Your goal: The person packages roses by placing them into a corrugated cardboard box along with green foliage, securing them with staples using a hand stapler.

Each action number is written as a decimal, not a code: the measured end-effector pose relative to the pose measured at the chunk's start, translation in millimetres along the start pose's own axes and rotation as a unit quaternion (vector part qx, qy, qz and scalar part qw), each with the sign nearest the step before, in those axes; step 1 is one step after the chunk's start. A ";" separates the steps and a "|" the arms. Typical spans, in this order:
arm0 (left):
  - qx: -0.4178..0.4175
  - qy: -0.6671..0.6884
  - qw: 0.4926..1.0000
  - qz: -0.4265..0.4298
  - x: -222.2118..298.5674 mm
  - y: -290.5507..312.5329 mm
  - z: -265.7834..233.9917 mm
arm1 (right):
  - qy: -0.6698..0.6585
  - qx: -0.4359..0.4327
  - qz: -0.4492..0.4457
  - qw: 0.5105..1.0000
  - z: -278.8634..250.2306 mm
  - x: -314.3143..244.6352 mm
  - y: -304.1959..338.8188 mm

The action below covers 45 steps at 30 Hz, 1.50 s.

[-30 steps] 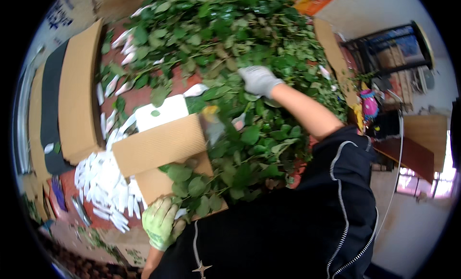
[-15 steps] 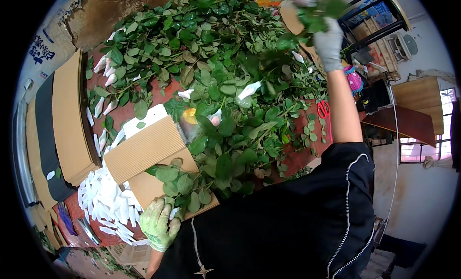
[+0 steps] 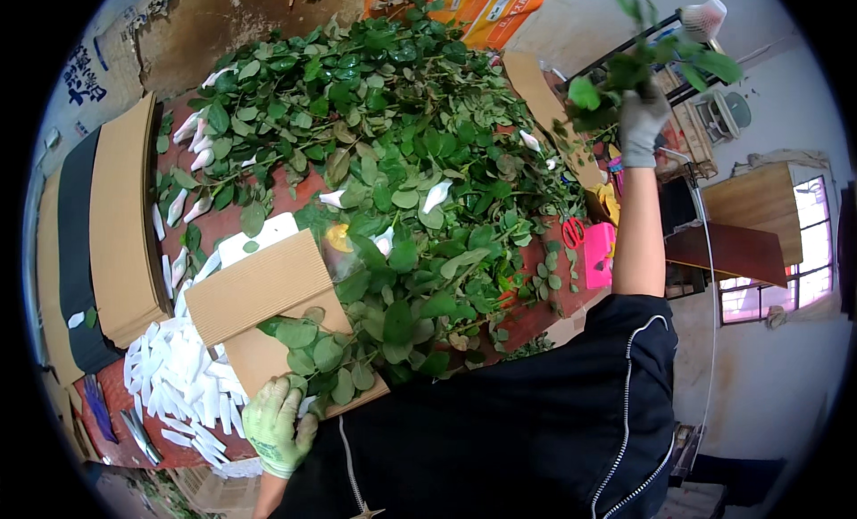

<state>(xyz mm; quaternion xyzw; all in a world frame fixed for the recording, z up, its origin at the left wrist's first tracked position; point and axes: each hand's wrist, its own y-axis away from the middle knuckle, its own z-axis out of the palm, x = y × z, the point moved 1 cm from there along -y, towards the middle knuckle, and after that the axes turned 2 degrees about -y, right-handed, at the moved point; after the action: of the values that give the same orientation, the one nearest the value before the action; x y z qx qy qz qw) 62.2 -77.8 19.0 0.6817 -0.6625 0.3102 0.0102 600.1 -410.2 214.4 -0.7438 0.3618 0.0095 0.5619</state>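
My right hand [image 3: 644, 131], in a greyish-white glove, is raised at the upper right. Its fingers are closed round a leafy rose stem [image 3: 625, 77], whose pale pink bud sits in a white net sleeve [image 3: 704, 21]. My left hand [image 3: 278, 427], in a pale green glove, is low at the near corner of a flat cardboard sheet [image 3: 254, 363]. Its fingers are curled; a bit of something white shows between thumb and forefinger, too small to name. Beside it, leafy stems [image 3: 344, 354] lie on the cardboard under a corrugated strip [image 3: 259, 287].
Many rose stems [image 3: 393, 82] cover the red table [image 3: 571, 296]. White foam sleeves [image 3: 183, 367] are heaped at left, beside stacked cardboard [image 3: 129, 215]. Red-handled scissors [image 3: 573, 232] and a pink box [image 3: 599, 255] are at right. A dark metal frame [image 3: 616, 57] stands beyond.
My right hand has carried the rose outward to the right, clear of the pile. My left hand stays at the cardboard corner. The view has shifted, and the pink box now shows by the scissors.
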 end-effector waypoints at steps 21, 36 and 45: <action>-0.034 0.036 0.998 -0.027 -13.6 0.2 -2.1 | 0.214 -0.576 -0.176 0.769 418.9 -112.8 190.4; 0.005 0.030 0.999 -0.022 -11.6 -0.9 -5.6 | 0.169 -0.559 -0.184 0.790 348.6 -104.5 145.8; 0.072 -0.003 0.997 0.008 -6.1 5.1 -4.2 | 0.003 -0.139 -0.059 0.989 199.8 -75.5 10.1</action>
<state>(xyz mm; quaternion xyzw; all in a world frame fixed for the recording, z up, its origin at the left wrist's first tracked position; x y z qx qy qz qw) 56.3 -71.3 17.7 0.6764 -0.6436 0.3554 -0.0430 617.3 -203.0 164.2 -0.8347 0.3145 0.0240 0.4513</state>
